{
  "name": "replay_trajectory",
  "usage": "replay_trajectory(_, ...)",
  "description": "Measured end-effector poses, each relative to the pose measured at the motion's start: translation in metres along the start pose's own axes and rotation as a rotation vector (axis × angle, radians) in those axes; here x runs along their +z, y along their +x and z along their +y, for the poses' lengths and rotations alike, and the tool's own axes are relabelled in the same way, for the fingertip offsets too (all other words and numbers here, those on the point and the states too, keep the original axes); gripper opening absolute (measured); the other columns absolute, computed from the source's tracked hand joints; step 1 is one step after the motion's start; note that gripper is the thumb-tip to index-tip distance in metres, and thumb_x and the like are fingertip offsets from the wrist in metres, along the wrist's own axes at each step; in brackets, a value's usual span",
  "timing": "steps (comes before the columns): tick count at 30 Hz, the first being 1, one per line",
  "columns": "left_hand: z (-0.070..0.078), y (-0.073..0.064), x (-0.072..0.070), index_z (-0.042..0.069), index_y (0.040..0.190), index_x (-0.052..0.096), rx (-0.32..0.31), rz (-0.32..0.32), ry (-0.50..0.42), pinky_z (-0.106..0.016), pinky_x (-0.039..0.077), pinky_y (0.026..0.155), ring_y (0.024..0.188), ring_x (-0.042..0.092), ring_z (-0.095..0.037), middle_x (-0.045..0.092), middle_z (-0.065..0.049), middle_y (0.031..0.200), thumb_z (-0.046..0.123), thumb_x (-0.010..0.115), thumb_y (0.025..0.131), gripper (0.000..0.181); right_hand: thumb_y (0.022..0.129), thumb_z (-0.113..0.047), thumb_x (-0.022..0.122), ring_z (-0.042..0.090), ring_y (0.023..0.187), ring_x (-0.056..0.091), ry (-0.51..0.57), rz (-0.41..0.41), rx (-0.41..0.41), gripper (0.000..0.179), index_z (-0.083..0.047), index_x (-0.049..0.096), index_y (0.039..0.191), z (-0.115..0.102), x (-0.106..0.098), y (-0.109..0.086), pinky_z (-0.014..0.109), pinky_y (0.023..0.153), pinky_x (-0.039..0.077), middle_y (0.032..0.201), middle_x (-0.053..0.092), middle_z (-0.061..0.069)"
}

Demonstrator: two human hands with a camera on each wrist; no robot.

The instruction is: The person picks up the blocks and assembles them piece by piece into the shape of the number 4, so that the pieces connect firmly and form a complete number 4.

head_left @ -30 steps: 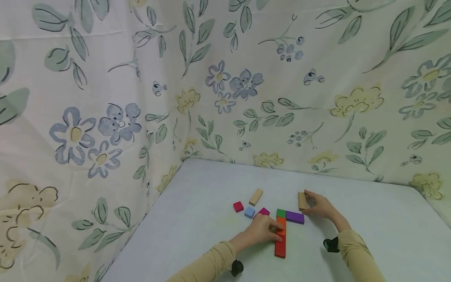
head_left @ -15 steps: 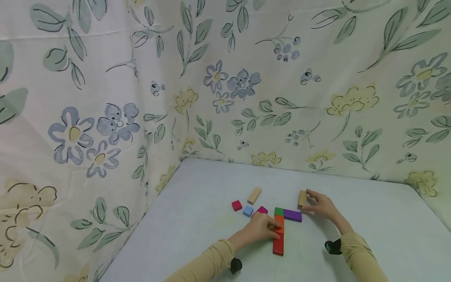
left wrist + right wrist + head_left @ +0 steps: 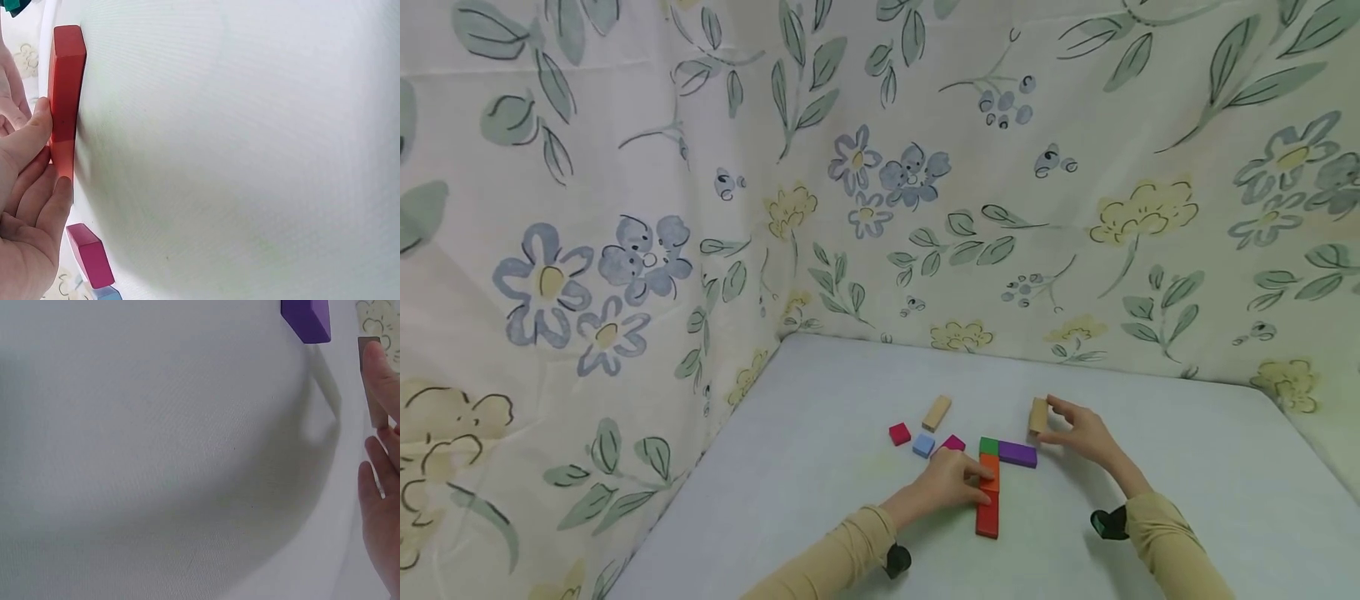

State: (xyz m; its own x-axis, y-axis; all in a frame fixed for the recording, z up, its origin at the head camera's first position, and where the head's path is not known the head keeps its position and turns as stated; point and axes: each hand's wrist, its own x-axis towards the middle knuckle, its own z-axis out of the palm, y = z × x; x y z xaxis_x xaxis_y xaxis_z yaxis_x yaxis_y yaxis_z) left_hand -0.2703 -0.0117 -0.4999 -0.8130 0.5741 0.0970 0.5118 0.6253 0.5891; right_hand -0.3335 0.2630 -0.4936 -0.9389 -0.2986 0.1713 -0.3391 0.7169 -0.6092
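My left hand (image 3: 946, 482) rests its index finger and thumb on the orange block (image 3: 989, 464) and the red block (image 3: 987, 521), where they meet end to end. In the left wrist view the thumb touches the red block's side. A green block (image 3: 989, 447) caps the column's far end, with a purple block (image 3: 1017, 454) running right from it. My right hand (image 3: 1084, 435) pinches a plain wooden block (image 3: 1038, 417) by its ends, behind the purple block's right end. Whether the wooden block touches the table cannot be told.
Left of the column lie a magenta block (image 3: 953, 442), partly behind my left hand, a light blue cube (image 3: 923, 445), a crimson block (image 3: 899, 433) and another plain wooden block (image 3: 937, 413). Floral cloth (image 3: 970, 208) hangs behind the white table (image 3: 820, 467).
The wooden block in my right hand has turned slightly, its far end swinging right. My left hand keeps its place on the column. The head view has shifted a little.
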Motion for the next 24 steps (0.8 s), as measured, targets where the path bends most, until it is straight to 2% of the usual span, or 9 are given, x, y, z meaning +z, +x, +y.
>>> replay_trajectory(12, 0.002, -0.001, -0.003, 0.015, 0.105, 0.075, 0.005, -0.005, -0.003, -0.008, 0.04, 0.066, 0.085, 0.059, 0.0, 0.074, 0.006, 0.101, 0.023, 0.08, 0.075, 0.031, 0.079, -0.029, 0.077, 0.048, 0.121, 0.048, 0.027, 0.025, 0.005, 0.081, 0.011, 0.039, 0.138, -0.002, -0.014, -0.001, 0.054, 0.098, 0.041, 0.134, 0.047, 0.034)
replay_trajectory(19, 0.001, 0.0, -0.002, 0.015, 0.105, 0.075, 0.026, -0.003, 0.0, -0.008, 0.04, 0.065, 0.083, 0.06, 0.0, 0.074, 0.005, 0.1, 0.023, 0.08, 0.075, 0.031, 0.079, -0.032, 0.076, 0.047, 0.121, 0.048, 0.01, 0.033, -0.002, 0.082, 0.009, 0.038, 0.139, -0.006, -0.018, 0.0, 0.052, 0.099, 0.04, 0.136, 0.047, 0.032)
replay_trajectory(24, 0.0, 0.0, -0.002, 0.016, 0.105, 0.075, 0.013, -0.007, 0.002, -0.008, 0.039, 0.065, 0.081, 0.057, 0.001, 0.074, 0.006, 0.101, 0.024, 0.08, 0.075, 0.031, 0.078, -0.033, 0.077, 0.047, 0.122, 0.047, 0.008, 0.029, -0.001, 0.083, 0.008, 0.038, 0.14, -0.017, -0.025, 0.002, 0.053, 0.099, 0.04, 0.137, 0.046, 0.032)
